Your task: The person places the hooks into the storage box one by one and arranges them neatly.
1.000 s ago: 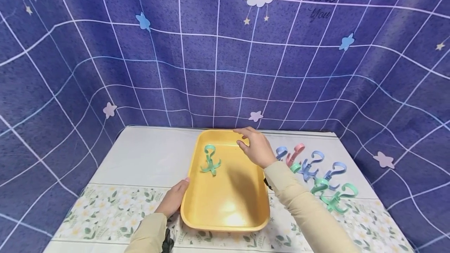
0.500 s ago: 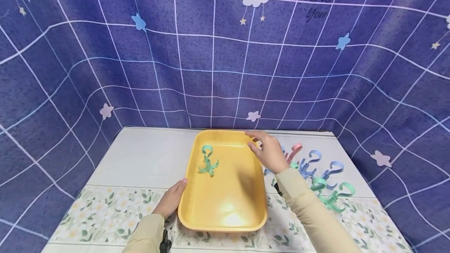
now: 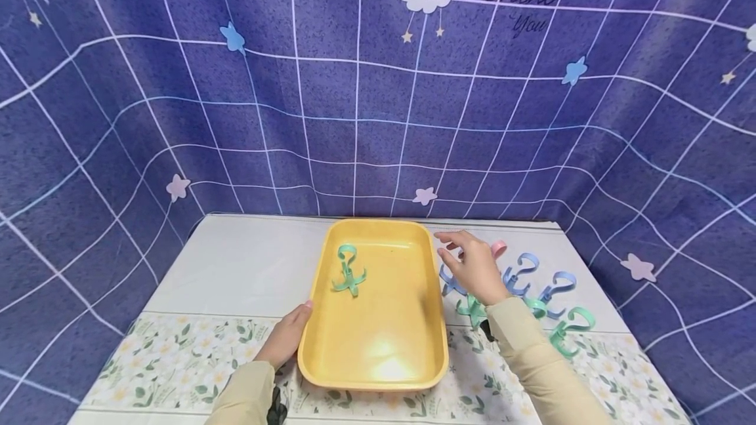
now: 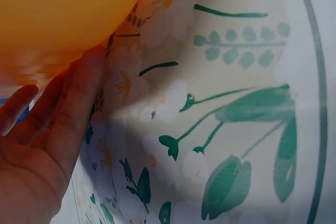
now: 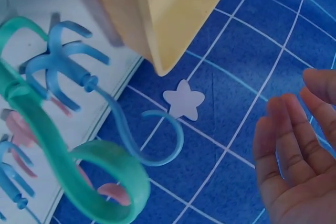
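In the head view, a green plastic hanging hook (image 3: 350, 279) with a curled top and splayed prongs lies in the upper left of the yellow tray (image 3: 384, 333). My left hand (image 3: 283, 338) touches the tray's left outer side; in the left wrist view its fingers (image 4: 79, 103) extend up to the tray wall (image 4: 68, 14). Just right of the tray, my right hand (image 3: 472, 267) hovers with loosely bent fingers and nothing in them. A blue hook (image 3: 452, 284) and a green hook (image 3: 470, 309) lie beside and below it, and a pink hook (image 3: 499, 248) is mostly hidden behind it.
Farther right lie more hooks: a blue one (image 3: 521, 272), another blue one (image 3: 557, 292), and a green one (image 3: 568, 331) near the floral strip. The white table (image 3: 254, 261) ends at a purple-blue gridded curtain (image 3: 331, 117) behind and on both sides.
My right hand has moved right, from above the tray to over the hooks beside it. The left hand stays at the tray's side. The view has shifted slightly.
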`<state>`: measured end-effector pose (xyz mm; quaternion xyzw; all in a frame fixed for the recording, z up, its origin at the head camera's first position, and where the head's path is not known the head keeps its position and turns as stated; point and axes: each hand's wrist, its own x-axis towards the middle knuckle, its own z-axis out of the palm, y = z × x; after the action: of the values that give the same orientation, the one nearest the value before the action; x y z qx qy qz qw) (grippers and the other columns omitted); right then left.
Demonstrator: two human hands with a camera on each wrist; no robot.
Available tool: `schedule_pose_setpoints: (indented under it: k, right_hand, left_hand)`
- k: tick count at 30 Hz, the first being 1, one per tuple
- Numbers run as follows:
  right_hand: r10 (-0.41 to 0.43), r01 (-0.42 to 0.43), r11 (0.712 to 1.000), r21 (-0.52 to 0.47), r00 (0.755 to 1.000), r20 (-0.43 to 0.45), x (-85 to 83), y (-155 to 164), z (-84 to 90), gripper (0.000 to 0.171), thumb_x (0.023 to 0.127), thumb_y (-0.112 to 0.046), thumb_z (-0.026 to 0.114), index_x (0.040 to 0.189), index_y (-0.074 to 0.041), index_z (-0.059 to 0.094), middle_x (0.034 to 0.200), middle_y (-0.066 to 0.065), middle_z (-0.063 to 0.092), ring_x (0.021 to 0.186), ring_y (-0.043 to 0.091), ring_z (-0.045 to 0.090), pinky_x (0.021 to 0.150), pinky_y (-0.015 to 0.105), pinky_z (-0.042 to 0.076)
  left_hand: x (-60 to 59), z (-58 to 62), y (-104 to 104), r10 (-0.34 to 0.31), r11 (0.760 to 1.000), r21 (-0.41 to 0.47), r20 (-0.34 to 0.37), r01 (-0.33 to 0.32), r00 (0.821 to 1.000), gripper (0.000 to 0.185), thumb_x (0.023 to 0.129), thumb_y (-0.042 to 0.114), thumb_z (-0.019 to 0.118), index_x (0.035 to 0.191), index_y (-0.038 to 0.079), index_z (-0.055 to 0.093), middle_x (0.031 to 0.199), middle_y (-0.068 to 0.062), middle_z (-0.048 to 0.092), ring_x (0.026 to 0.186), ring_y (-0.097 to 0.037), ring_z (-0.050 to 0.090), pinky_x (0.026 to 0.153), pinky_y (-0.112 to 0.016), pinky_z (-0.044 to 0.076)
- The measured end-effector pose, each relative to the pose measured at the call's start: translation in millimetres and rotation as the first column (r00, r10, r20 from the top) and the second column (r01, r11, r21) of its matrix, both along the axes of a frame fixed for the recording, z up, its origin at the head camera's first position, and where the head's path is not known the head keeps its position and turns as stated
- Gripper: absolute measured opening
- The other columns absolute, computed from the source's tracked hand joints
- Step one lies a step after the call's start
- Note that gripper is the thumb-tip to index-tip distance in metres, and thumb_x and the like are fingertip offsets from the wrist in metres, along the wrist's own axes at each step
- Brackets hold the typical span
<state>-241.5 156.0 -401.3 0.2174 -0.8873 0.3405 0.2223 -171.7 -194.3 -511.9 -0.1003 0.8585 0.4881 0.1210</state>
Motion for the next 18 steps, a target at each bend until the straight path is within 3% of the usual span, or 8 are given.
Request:
schedule_pose_setpoints:
  k: [6, 13, 18]
  right_hand:
    - [-0.018, 0.017, 0.999, -0.038, 1.000, -0.017, 4.7, 13, -2.9, 0.028, 0.089, 0.003, 0.074, 0.117, 0.002, 0.073, 0.109, 0.017, 0.072, 0.088, 0.032, 0.070, 0.070, 0.045, 0.061]
    - [-0.115, 0.117, 0.993, -0.035, 0.992, 0.052, 8.5, 34, 1.1, 0.028, 0.092, 0.002, 0.073, 0.120, 0.000, 0.072, 0.110, 0.017, 0.072, 0.090, 0.031, 0.071, 0.073, 0.045, 0.061]
    - [-0.149, 0.152, 0.988, -0.028, 0.984, 0.095, 11.9, 46, 3.9, 0.029, 0.093, 0.000, 0.072, 0.122, 0.001, 0.071, 0.108, 0.018, 0.072, 0.087, 0.031, 0.071, 0.076, 0.047, 0.061]
  left_hand:
    - [1.9, 0.9, 0, 0.001, 1.000, 0.009, -0.011, -0.001, 1.000, 0.078, 0.108, 0.062, 0.024, 0.156, 0.002, 0.037, 0.145, -0.022, 0.054, 0.137, -0.045, 0.046, 0.117, -0.064, 0.028]
    - [2.8, 2.3, 0, -0.007, 1.000, 0.005, -0.030, 0.007, 1.000, 0.078, 0.108, 0.061, 0.024, 0.155, 0.000, 0.037, 0.145, -0.024, 0.054, 0.137, -0.047, 0.045, 0.116, -0.065, 0.029]
    - [0.9, -1.2, 0, 0.004, 1.000, 0.002, 0.005, -0.004, 1.000, 0.084, 0.105, 0.068, 0.022, 0.157, 0.004, 0.036, 0.146, -0.022, 0.052, 0.137, -0.046, 0.045, 0.116, -0.065, 0.029]
